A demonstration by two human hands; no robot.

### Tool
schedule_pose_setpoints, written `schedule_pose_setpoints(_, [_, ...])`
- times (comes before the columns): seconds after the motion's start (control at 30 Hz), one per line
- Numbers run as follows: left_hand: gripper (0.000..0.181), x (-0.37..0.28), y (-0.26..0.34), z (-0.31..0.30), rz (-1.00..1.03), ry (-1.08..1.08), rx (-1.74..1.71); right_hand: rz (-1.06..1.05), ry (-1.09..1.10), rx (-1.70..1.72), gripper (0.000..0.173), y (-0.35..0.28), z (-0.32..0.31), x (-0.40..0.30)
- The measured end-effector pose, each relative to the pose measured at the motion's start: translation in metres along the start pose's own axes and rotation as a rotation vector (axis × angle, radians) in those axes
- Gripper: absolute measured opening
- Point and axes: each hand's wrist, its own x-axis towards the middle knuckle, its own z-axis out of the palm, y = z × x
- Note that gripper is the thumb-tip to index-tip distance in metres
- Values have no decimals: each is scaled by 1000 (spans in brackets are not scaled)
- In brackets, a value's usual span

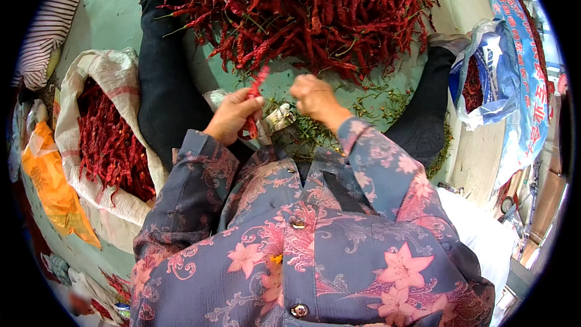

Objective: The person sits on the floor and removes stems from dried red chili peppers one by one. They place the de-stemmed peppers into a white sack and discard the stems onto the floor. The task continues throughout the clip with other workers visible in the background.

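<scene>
My left hand (233,112) grips a few dried red chili peppers (259,82). Their wrinkled tips point up past the thumb, and other ends hang below the palm. To its right, apart from the peppers, is my right hand (317,99), its fingers curled in and blurred. Whether anything small is pinched there I cannot tell. Beyond both hands rises a large heap of red chili peppers (313,13), many with pale green stems. Loose green stems and caps (313,135) lie scattered beneath my hands, beside a crumpled whitish wrapper (280,117).
A white woven sack (115,66) of red peppers stands beside my left leg (168,81). An orange plastic bag (56,181) lies farther left. Right of my other leg (420,109) is a blue-white plastic bag (504,77) containing peppers, near a blue printed sheet (529,100).
</scene>
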Motion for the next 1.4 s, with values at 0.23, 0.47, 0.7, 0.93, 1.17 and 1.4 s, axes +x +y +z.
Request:
schedule_pose_setpoints(0.23, [7, 18, -7, -6, 90, 129, -50, -62, -78, 109, 14, 3, 26, 1])
schedule_pose_setpoints(0.47, [12, 36, -14, -4, 121, 78, -141, 269, -449, -8, 23, 66, 7, -137])
schedule_pose_setpoints(0.7, [11, 41, -15, -3, 12, 88, -162, 357, 483, 106, 30, 96, -44, -58])
schedule_pose_setpoints(0.93, [9, 45, -21, -3, 27, 90, -82, 688, 133, 518, 20, 77, 4, -45])
schedule_pose_setpoints(1.17, [12, 53, -33, 9, -123, -6, -43, 837, 52, 1716, 22, -24, -3, -57])
schedule_pose_setpoints(1.4, [11, 48, -26, 14, -133, -26, -80, 315, 23, 983, 12, -38, -13, -45])
